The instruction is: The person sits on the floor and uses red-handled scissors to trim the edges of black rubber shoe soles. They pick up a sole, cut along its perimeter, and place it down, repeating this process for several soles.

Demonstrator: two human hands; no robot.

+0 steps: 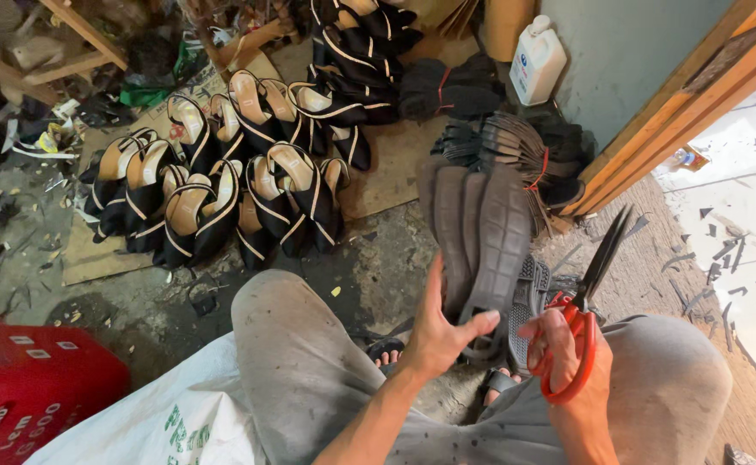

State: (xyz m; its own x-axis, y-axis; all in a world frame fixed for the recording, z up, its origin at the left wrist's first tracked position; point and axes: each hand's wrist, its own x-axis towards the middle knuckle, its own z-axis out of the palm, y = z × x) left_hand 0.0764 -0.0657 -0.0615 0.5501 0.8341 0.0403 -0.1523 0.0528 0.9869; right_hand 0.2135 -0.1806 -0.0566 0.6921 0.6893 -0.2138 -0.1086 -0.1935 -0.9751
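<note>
The soles (481, 232) are a small stack of dark rubber pieces, held upright above the floor between the person's knees. The left hand (440, 331) holds them from below; its thumb presses on the front of the nearest sole and the other fingers are wrapped behind the stack, so they are closed on it. Just to the right, the right hand (567, 344) holds scissors (586, 301) with red handles. Its fingers are through the red loops and closed around them, and the dark blades point up and to the right, almost together, near the edge of the soles but not touching them.

Under the hands, more ribbed soles lie on the ground, and toes in sandals show between the legs in grey trousers.

The floor (378, 267) is rough grey concrete, dirty, with small scraps. Further away, many black and beige shoes (223, 189) stand in rows on flat cardboard (395, 172). Behind them are bundles of black soles tied with red bands. A white plastic jug (537, 60) stands by the grey wall (636, 52). A wooden door frame (688, 103) runs at the right, and beyond it a pale floor carries black offcuts. A red crate (29, 387) and a white sack (171, 422) are at the lower left.
</note>
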